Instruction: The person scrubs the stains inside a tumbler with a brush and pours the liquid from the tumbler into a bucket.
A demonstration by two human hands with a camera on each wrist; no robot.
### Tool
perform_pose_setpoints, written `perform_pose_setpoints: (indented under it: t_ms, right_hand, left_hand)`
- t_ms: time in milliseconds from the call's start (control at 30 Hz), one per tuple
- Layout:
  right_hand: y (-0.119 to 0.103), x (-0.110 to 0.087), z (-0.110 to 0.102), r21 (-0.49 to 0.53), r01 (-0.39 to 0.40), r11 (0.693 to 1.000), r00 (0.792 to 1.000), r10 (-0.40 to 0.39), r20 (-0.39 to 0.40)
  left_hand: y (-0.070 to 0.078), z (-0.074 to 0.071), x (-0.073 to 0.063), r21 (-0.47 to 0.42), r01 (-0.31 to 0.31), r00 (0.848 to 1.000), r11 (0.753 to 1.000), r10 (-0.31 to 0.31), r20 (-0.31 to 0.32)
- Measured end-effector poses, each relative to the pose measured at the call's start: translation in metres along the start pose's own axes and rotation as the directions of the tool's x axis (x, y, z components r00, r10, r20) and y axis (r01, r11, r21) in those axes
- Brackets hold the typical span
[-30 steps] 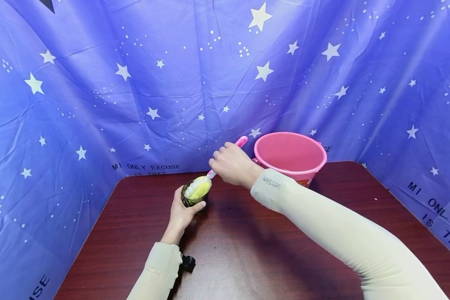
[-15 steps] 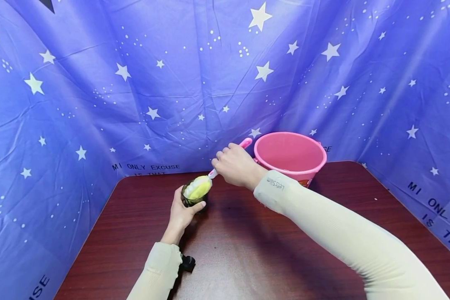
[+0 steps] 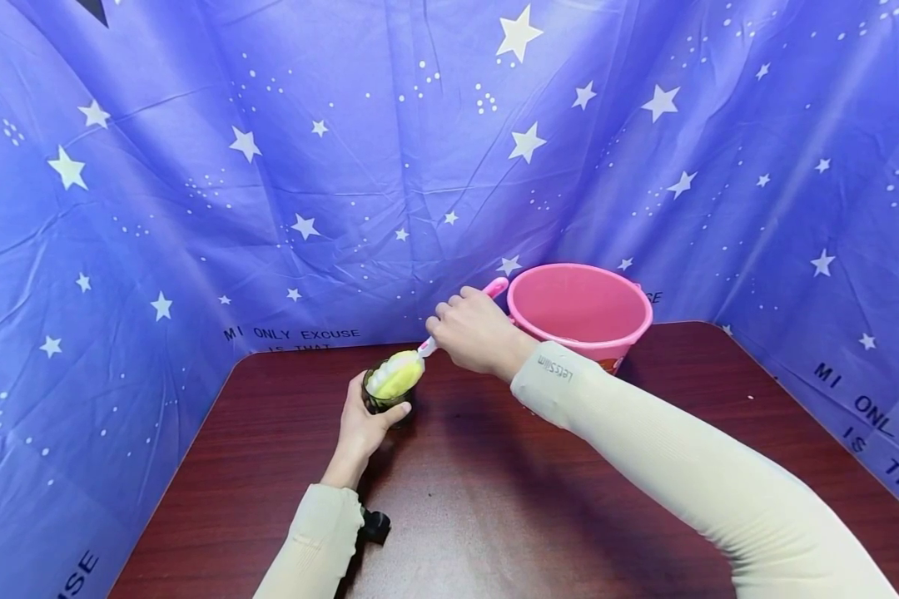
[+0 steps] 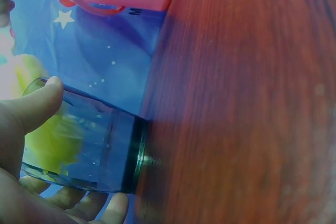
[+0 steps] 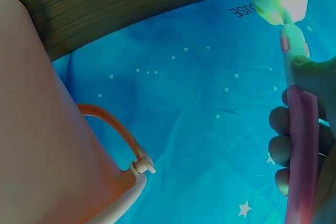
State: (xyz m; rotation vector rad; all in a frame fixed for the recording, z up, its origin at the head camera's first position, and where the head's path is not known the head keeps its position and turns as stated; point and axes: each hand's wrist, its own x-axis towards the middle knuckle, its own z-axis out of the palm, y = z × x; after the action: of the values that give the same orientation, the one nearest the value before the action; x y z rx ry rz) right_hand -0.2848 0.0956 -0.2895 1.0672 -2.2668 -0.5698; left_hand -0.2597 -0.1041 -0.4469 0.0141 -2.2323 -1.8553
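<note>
A dark, see-through drinking glass point(image 3: 378, 404) stands at the middle left in the head view. My left hand point(image 3: 361, 426) grips it, thumb on the near side, and in the left wrist view the other fingers curl round below the glass point(image 4: 100, 145). Its base is right at the tabletop. My right hand point(image 3: 474, 331) holds the pink handle point(image 5: 302, 145) of a sponge cup brush, fingers wrapped round it. The yellow-and-white sponge head point(image 3: 397, 374) sits partly inside the glass mouth, tilted, its upper part showing above the rim.
Behind my right forearm stands a pink bucket point(image 3: 580, 301), its handle point(image 5: 113, 121) visible in the right wrist view. A blue star-printed curtain point(image 3: 389, 166) surrounds the dark red wooden table point(image 3: 449, 516) at back and sides. A small black object point(image 3: 376, 527) is by my left cuff.
My right hand has shifted slightly right and toward me, tilting the brush handle nearer the bucket. The left hand and the glass have stayed in place.
</note>
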Motion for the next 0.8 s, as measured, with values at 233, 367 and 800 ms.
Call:
perform_pose_setpoints:
  t_ms: [233,367,800]
  right_hand:
    - [0.0002,-0.0022,-0.0001,0.004,-0.006,1.0,1.0,0.006,-0.018]
    - [0.0009,-0.0035,-0.0004,0.003,-0.009,1.0,1.0,0.009,-0.022]
    - [0.0044,-0.0072,0.0013,0.018,-0.023,1.0,1.0,0.023,-0.009]
  left_hand:
    - [-0.0011,0.0005,0.0004,-0.03,-0.001,1.0,1.0,0.001,0.006]
    - [-0.0003,0.0011,-0.0003,-0.04,0.002,1.0,0.999,-0.002,0.011]
    - [0.0003,0.0016,-0.0009,-0.051,0.006,1.0,0.999,-0.005,0.015]
